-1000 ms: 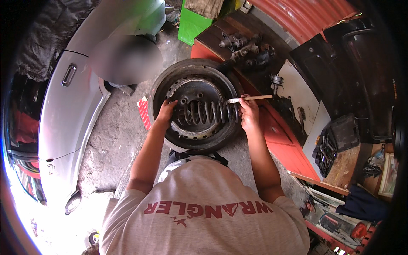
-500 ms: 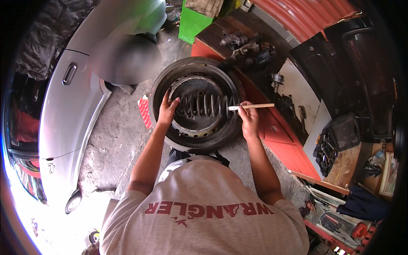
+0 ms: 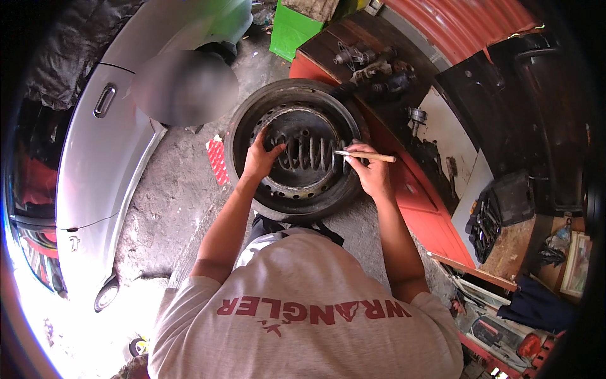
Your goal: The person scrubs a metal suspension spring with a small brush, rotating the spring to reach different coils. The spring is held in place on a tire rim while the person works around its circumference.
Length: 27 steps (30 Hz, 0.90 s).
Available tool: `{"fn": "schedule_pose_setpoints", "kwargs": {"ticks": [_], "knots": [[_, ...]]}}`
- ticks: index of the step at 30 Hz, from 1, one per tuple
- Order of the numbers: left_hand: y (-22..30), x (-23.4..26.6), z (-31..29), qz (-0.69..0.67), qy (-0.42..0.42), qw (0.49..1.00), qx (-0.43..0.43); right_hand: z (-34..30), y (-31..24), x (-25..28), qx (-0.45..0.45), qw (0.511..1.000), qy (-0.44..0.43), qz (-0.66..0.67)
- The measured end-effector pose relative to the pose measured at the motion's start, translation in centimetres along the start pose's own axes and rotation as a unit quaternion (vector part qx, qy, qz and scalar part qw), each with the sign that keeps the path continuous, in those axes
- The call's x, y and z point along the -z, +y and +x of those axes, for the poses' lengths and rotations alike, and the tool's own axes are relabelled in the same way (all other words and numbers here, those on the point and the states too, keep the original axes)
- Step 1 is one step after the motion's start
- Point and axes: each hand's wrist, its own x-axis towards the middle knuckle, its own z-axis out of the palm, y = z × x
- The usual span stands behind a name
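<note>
A dark coil spring [image 3: 314,153] lies sideways across the middle of a tyre mounted on a steel wheel [image 3: 297,201], which rests flat before me. My left hand [image 3: 261,160] grips the spring's left end, thumb and fingers spread around it. A paintbrush with a wooden handle [image 3: 379,156] is pinched in my right hand [image 3: 374,174]. Its pale head reaches over the coils near the spring's right end; whether the bristles touch the metal is too small to tell.
A red bench [image 3: 410,192] on the right carries greasy car parts [image 3: 379,72] and a tray of tools [image 3: 486,227]. On the left stands a silver car door [image 3: 95,170]. A blurred round shape [image 3: 186,88] is beside it. A green box [image 3: 293,31] sits farther back.
My right hand has brought the brush a little to the left over the spring's coils, its handle tilting. The left hand and spring have shifted slightly to the right.
</note>
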Motion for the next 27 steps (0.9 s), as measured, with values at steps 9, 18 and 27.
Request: {"fn": "schedule_pose_setpoints", "kwargs": {"ticks": [9,18,27], "knots": [[-1.2,1.1,-0.7,0.033,-0.038,0.994,-0.099,2.4,-0.4,-1.6,-0.018,0.998,-0.045,-0.03],[-2.0,1.2,0.5,-0.101,0.006,0.994,-0.048,-2.4,3.3,-1.6,-0.184,0.902,0.259,0.293],[-2.1,0.5,3.7,-0.01,-0.041,0.999,0.034,-4.0,0.0,-2.4,-0.41,0.785,0.232,0.403]]}}
